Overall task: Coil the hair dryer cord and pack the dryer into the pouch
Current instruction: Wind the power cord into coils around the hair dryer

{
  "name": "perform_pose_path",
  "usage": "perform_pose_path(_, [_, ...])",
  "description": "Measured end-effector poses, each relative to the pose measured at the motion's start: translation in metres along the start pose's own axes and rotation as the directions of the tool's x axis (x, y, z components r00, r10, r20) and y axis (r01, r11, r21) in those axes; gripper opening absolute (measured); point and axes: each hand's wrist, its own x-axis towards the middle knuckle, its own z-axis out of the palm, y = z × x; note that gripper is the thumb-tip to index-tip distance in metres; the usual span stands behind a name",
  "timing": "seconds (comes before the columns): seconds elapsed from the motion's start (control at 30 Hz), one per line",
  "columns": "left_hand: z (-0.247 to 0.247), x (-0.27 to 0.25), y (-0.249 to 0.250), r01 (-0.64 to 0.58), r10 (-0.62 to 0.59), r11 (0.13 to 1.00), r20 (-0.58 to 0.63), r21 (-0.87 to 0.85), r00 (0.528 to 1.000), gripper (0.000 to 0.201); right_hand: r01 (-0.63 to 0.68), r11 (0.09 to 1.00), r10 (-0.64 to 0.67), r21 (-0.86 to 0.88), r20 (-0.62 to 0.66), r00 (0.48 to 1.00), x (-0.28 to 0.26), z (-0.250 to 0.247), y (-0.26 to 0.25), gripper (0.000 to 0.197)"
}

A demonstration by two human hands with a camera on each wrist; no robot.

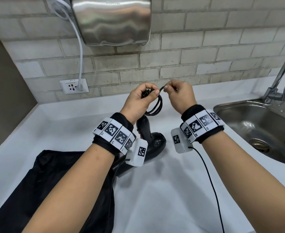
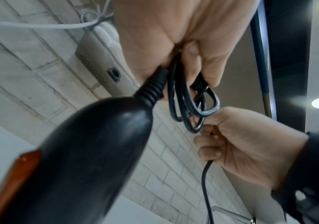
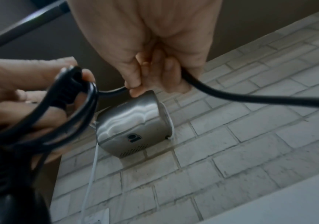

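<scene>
The left hand (image 1: 142, 98) grips several loops of the cord (image 1: 157, 105), fingers curled round the bundle above the worktop (image 1: 155, 190). The right hand (image 1: 178, 95) pinches the next stretch of cord, and the rest trails away below it. The dryer (image 1: 152, 140) hangs from the cord, its body low by the worktop beside the pouch (image 1: 54, 182), which lies flat. Coiling looks partly done and packing has not begun. I can read no labels.

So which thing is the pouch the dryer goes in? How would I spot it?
Find the white counter under the shiny metal wall hand dryer. The pouch is the flat black cloth bag lying at its near left corner, under the left forearm. Unlike the hard glossy black hair dryer beside it, it is soft and wrinkled.
</scene>
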Motion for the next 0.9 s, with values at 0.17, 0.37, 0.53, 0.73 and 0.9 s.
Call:
perform_pose_path(0.17, [0.005,0.004,0.005,0.085,-0.087,0.981,0.002,0.172,0.996,0.023,0.064,0.998,-0.063,0.022,-0.06,0.996,0.005,-0.001,-0.016,0.015])
perform_pose_path(0.37, [0.004,0.005,0.007,0.152,-0.152,0.986,0.003,0.064,0.988,0.016,0.13,0.973,-0.129,0.191,-0.018,0.991,-0.004,-0.004,-0.012,0.02])
perform_pose_path(0.53, [0.004,0.006,0.001,0.137,-0.139,0.99,-0.102,-0.031,0.985,0.014,0.046,0.973,-0.086,0.228,0.171,0.982,-0.02,-0.009,0.021,0.028])
perform_pose_path(0.73, [0.002,0.007,-0.002,0.111,-0.126,0.989,-0.167,-0.094,0.978,0.016,-0.057,0.994,0.081,-0.091,0.289,0.954,-0.04,-0.005,0.066,0.014])
perform_pose_path(0.9, [0.002,0.007,-0.003,0.112,-0.134,0.986,-0.185,-0.127,0.974,0.013,-0.115,0.992,0.124,-0.046,0.318,0.94,-0.05,0.0,0.075,0.023])
